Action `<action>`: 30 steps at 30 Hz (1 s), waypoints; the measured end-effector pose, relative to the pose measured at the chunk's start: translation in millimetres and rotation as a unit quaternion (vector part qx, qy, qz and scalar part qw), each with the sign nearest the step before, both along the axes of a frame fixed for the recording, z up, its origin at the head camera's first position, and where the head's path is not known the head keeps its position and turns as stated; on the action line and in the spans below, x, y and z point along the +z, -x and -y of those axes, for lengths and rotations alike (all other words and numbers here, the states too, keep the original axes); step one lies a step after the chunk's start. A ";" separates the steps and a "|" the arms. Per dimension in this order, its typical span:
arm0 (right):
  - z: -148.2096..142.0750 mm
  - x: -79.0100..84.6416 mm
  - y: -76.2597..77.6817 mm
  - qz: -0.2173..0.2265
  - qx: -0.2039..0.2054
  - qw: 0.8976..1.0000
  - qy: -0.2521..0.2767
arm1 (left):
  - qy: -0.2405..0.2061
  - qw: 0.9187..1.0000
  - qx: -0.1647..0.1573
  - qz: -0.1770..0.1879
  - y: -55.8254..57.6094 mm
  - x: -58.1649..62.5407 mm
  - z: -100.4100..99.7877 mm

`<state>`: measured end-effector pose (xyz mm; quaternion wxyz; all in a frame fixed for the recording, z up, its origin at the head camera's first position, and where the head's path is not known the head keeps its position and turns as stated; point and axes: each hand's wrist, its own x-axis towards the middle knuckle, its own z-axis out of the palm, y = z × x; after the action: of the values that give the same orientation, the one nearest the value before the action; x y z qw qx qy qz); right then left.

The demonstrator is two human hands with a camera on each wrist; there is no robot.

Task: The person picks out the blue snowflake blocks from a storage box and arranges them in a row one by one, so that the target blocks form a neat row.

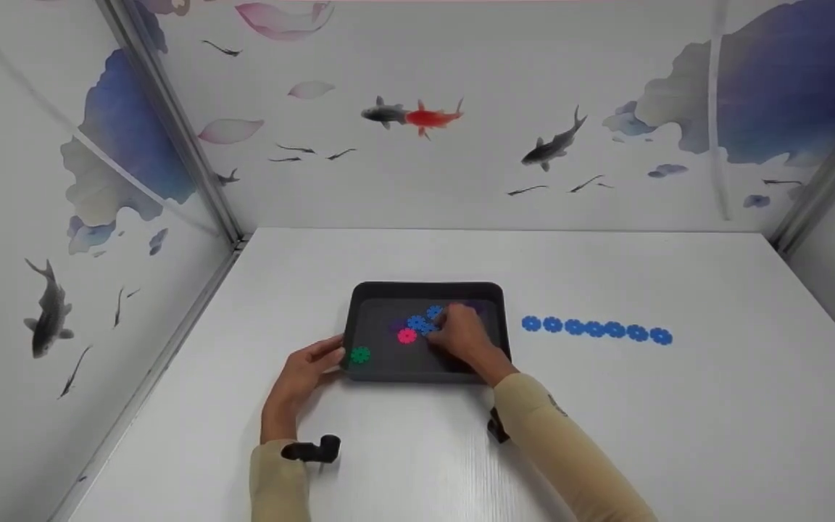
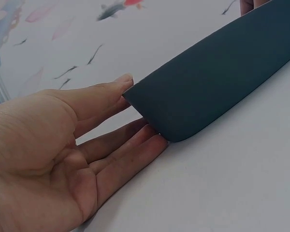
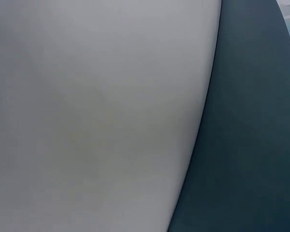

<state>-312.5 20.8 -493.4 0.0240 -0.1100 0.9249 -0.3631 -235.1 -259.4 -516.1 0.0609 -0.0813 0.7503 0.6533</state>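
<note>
The left hand (image 1: 298, 380), fingers extended, touches a dark tray (image 1: 417, 376)'s left side. Inside lie a green disc (image 1: 360, 355), a pink disc (image 1: 406, 336) and clustered blue discs (image 1: 416, 322). The right hand (image 1: 466, 335) bends over the cluster; whether it pinches one, I cannot tell. Rightward, seven blue discs (image 1: 592, 329) line the tabletop (image 1: 700, 428).

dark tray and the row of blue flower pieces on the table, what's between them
Only a narrow bare stretch of white table lies between the dark tray and the row of blue flower pieces; the head view shows it.
</note>
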 end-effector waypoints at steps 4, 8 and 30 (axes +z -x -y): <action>-1.1 1.2 0.5 0.013 0.003 1.000 0.005 | 0.000 1.000 0.001 -0.002 0.5 0.5 -0.4; -1.4 2.0 1.8 0.025 0.009 1.000 0.002 | -0.005 1.000 0.001 -0.004 0.4 2.0 -1.0; 0.1 7.5 5.9 0.057 0.021 0.997 -0.038 | -0.025 1.000 0.000 -0.006 -0.5 0.0 -0.7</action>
<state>-318.4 20.7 -485.9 0.0883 -0.1080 0.9325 -0.3330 -234.6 -258.7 -516.2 0.0583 -0.0754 0.7340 0.6725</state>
